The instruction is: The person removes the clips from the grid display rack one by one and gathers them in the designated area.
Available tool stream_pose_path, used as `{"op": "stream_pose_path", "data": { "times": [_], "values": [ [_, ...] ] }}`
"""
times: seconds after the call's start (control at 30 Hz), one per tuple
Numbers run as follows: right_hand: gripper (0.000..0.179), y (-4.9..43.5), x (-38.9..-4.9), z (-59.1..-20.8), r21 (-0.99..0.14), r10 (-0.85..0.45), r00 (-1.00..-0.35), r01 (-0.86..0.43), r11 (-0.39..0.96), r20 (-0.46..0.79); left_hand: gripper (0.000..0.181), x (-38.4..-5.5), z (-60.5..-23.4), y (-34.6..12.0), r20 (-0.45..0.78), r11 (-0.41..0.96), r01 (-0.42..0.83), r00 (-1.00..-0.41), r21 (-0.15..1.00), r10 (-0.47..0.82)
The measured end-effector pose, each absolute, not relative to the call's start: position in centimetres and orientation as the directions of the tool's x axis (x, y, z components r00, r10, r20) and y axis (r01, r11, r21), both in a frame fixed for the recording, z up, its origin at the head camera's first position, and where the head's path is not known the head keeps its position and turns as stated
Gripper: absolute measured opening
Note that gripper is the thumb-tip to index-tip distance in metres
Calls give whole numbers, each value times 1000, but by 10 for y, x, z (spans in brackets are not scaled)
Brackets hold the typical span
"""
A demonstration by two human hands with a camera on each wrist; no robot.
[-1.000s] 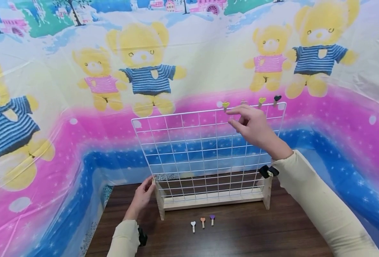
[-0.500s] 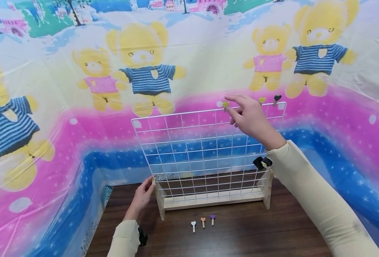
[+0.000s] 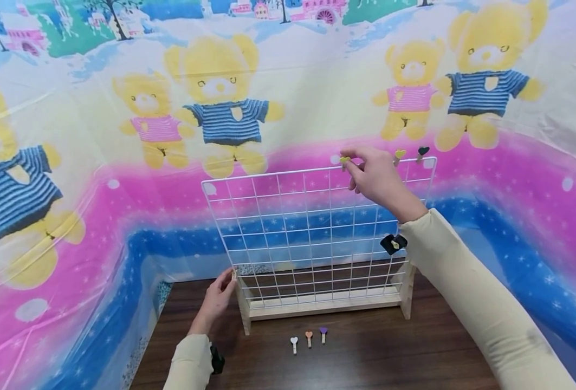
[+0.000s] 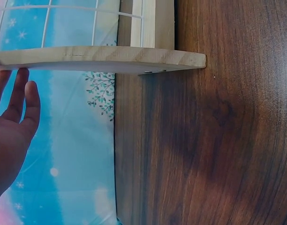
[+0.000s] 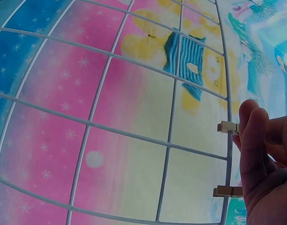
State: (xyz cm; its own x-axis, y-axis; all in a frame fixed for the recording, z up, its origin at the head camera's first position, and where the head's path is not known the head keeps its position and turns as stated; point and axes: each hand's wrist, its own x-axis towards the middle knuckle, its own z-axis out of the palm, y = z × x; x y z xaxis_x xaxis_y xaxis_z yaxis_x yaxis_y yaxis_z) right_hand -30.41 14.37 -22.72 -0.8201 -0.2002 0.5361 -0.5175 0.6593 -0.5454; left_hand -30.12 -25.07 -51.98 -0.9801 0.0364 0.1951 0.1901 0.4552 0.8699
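Note:
My right hand (image 3: pixel 376 172) pinches a mini clothespin with a yellow-green heart (image 3: pixel 344 160), which is clipped to the top wire of a white grid panel (image 3: pixel 268 175). The right wrist view has this clothespin (image 5: pixel 227 127) at my fingertips and another wooden clothespin (image 5: pixel 228 191) below it on the same wire. Farther right along the top are clothespins with a yellow heart (image 3: pixel 400 154) and a dark heart (image 3: pixel 423 151). My left hand (image 3: pixel 217 298) rests its fingertips against the outer face of the wooden stand's left side piece (image 4: pixel 110 58).
On the dark wooden table (image 3: pixel 366 357), before the stand's base (image 3: pixel 324 307), lie clothespins with a white heart (image 3: pixel 295 341), an orange heart (image 3: pixel 309 337) and a purple heart (image 3: pixel 323 332). A bear-print cloth (image 3: pixel 312 108) hangs behind the grid.
My right hand has shifted slightly left, and its spread finger and thumb have come together on the yellow-green heart clothespin. A pale clothespin beside it is now hidden. My left hand stays put.

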Motion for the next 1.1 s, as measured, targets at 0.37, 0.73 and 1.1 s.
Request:
{"op": "stream_pose_path", "data": {
  "times": [0.37,0.73,1.1],
  "values": [
    [22,144,-308,-228,-567,-175,-831,-498,656,528,44,-302,-520,-250,188,454,184,-981,872,37],
    [18,144,-309,-230,-568,-163,-807,-527,632,567,43,-302,-524,-251,198,455,189,-980,870,29],
    [20,145,-300,-226,-631,-129,-817,-525,571,562,42,-303,-522,-251,178,448,170,-984,877,25]
  ]
}}
